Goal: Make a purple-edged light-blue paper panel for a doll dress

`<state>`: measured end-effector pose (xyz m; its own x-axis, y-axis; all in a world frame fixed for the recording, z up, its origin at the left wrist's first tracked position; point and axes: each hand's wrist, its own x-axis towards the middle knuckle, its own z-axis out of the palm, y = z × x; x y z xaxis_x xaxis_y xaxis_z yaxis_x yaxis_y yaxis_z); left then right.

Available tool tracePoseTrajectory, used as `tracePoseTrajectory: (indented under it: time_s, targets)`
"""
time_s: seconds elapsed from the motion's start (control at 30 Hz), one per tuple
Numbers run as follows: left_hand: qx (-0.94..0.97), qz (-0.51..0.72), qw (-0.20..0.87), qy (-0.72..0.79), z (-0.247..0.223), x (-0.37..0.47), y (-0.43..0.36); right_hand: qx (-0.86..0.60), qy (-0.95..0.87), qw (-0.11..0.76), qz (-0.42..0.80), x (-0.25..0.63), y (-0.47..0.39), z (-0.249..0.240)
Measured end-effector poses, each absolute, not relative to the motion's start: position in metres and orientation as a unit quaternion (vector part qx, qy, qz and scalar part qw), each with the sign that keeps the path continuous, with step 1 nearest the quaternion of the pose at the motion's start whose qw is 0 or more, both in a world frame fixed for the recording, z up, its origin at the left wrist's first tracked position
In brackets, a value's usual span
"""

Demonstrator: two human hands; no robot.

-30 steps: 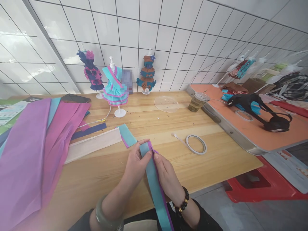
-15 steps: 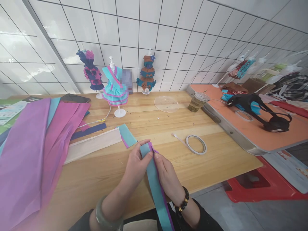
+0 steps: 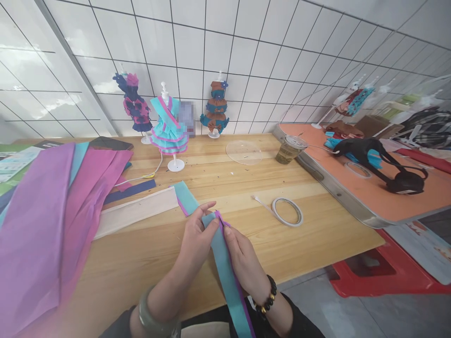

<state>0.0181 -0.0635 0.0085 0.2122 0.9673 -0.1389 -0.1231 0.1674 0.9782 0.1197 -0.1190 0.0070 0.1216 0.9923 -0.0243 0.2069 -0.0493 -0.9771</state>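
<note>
A long turquoise strip with a purple edge (image 3: 225, 277), of paper or fabric, runs from my fingers down over the table's front edge toward my lap. My left hand (image 3: 197, 237) pinches its top end between thumb and fingers, the index finger stretched out beyond it. On the purple edge, my right hand (image 3: 244, 258) pinches with thumb and index finger, close beside the left thumb. The purple band stands partly loose and folded at the top. Behind my left hand lies another turquoise piece with purple trim (image 3: 186, 197), beside a white strip (image 3: 137, 211).
A roll of tape (image 3: 299, 217) with a loose end lies to the right. Pink and purple sheets (image 3: 38, 225) cover the left side. Small dressed mannequins (image 3: 169, 126) stand along the wall. A drink cup (image 3: 287, 152) is near the orange table (image 3: 352, 192).
Both hands have shifted slightly left with the strip's top end. My left index finger lifts a little away from the strip, and more of the purple edge shows between the hands.
</note>
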Motion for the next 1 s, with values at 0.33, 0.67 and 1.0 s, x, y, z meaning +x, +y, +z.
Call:
tracePoseTrajectory:
  time_s: [0.33, 0.67, 1.0]
  targets:
    - [0.481, 0.441, 0.634, 0.415, 0.0099, 0.0218, -0.0651, -0.573, -0.494, 0.490, 0.433, 0.1195, -0.1156, 0.0086]
    - [0.478, 0.439, 0.636, 0.417, 0.0109, 0.0204, -0.0664, -0.566, -0.492, 0.500, 0.433, 0.1187, -0.1160, 0.0099]
    - [0.485, 0.435, 0.631, 0.421, 0.0095, 0.0207, -0.0655, -0.561, -0.498, 0.496, 0.437, 0.1196, -0.1161, 0.0115]
